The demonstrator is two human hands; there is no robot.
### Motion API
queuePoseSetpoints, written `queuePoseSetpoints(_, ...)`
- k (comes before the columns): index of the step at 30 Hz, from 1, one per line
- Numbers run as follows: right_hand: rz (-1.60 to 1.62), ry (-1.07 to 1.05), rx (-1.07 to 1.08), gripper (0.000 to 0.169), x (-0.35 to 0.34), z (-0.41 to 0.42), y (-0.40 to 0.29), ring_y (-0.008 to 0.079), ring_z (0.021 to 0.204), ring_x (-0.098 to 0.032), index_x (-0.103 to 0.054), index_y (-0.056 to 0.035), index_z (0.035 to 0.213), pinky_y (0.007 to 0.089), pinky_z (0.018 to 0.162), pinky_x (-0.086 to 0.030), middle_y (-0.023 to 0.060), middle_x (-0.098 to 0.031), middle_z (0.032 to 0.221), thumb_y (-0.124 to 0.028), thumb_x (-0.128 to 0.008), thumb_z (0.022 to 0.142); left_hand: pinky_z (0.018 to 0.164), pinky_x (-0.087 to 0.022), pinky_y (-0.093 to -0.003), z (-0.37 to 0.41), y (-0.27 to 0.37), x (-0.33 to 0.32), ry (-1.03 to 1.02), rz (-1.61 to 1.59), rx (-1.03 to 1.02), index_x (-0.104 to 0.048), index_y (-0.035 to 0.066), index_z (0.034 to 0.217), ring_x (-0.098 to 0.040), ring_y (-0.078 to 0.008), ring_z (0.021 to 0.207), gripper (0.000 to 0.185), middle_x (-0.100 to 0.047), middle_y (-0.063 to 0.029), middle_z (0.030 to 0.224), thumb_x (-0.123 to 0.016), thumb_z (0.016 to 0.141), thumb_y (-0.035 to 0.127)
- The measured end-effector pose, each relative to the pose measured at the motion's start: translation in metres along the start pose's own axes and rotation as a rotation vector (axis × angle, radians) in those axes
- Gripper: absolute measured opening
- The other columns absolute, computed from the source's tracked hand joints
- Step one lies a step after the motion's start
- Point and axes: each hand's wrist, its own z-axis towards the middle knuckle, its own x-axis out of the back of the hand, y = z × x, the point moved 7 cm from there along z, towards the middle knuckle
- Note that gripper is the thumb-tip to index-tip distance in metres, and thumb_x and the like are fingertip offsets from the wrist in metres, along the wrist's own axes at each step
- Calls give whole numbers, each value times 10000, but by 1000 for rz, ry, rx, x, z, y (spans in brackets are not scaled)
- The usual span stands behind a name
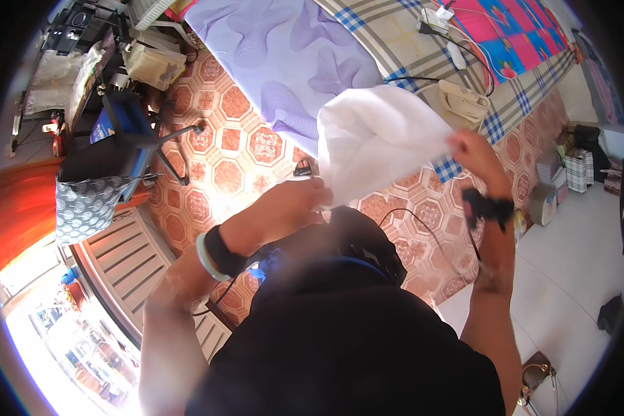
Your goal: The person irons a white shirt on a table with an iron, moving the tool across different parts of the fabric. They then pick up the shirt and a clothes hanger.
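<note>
A white cloth (379,140) hangs loosely between my two hands in front of my body. My left hand (296,205) pinches its lower left edge, with the fingertips partly hidden. At its right corner, my right hand (473,153) grips the fabric and looks slightly blurred. Behind the cloth lies a lavender surface with a wavy pattern (296,57), partly covered by it. A cream appliance that looks like a clothes iron (463,101) rests on the checked cloth (395,36), just beyond my right hand.
A power strip (436,21) with plugs and cords sits at the top. A blue chair (130,125) with wheeled legs stands left, near patterned grey fabric (86,213) and a slatted bench (135,260). Boxes (551,171) line the right. A black cable (421,221) crosses the patterned floor.
</note>
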Motion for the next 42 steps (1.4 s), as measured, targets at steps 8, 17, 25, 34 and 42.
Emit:
queuePoseSetpoints(8,134,146,-606,177,127,-242,39,101,610,-429,-547,6,785,218,564,-362,22,-479,661,31,-475,624,622,-412,-355,53,49,-91,-629,-436,-169,-545,42,971,-541,-284,704,210,-547,-114,762,-582,789,141)
queuePoseSetpoints(17,101,-127,-88,255,-3,-87,81,223,771,-573,-600,12,880,320,698,-455,135,-602,825,-100,-548,656,701,-414,-383,49,-88,-142,-453,-250,41,-533,24,969,-565,-309,837,246,-578,-163,844,-576,768,159)
queuePoseSetpoints(25,183,-223,29,232,-101,92,31,205,653,-566,-606,14,865,303,609,-437,136,-592,701,-90,-554,664,817,-417,-376,-21,-216,-74,-231,-100,361,-531,7,1056,-548,-324,941,359,-587,-188,976,-582,756,199)
queuePoseSetpoints(34,-101,-517,79,217,-77,98,32,220,596,-537,-584,-4,758,317,553,-413,98,-554,643,-95,-663,577,771,-406,-308,-11,-170,6,78,-382,387,-544,-9,880,-514,-156,803,171,-568,-75,824,-580,788,132)
queuePoseSetpoints(42,83,-346,78,156,-70,158,-4,82,559,-451,-485,-52,648,240,500,-364,9,-479,579,-80,-639,635,711,-420,-302,-29,-249,35,73,-121,420,-551,18,819,-542,-195,739,151,-581,-96,763,-609,757,143)
